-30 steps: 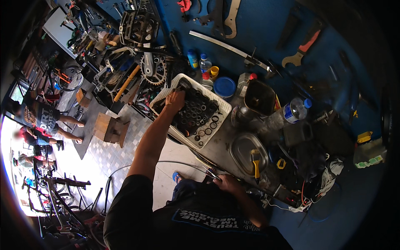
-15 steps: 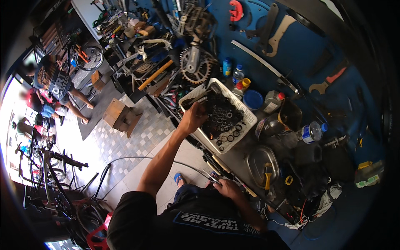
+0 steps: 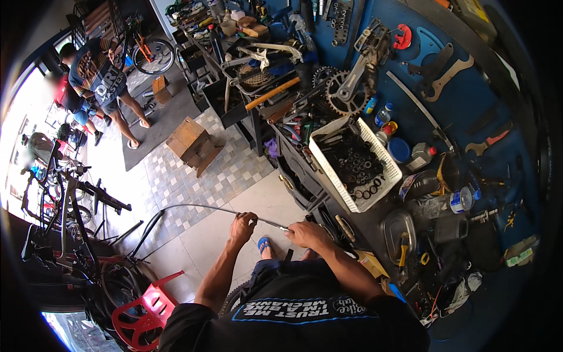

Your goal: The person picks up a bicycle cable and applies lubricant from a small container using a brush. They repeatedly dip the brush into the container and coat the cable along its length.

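A thin grey hose [image 3: 202, 206] arcs in from the left and runs between my two hands over the floor. My left hand [image 3: 241, 226] is closed around it, its fingers pinched together. To the right, my right hand [image 3: 307, 234] grips the silvery end piece [image 3: 284, 229] of this hose. What the right fingers cover is hidden. A white plastic basket [image 3: 380, 203] of black parts and several metal rings stands on the bench, beyond my right hand and apart from both hands.
The cluttered workbench [image 3: 366, 222] runs along my right. A crankset [image 3: 347, 94] and bottles stand behind the basket. A metal tray [image 3: 392, 237] lies nearer. A wooden box [image 3: 190, 145] stands on the floor; a red chair [image 3: 153, 302] and bike frames are at left. Other people are at far left.
My left hand has left the basket and now holds the hose near my right hand. My right hand is farther from my body. The view has shifted, and the red chair shows more fully.
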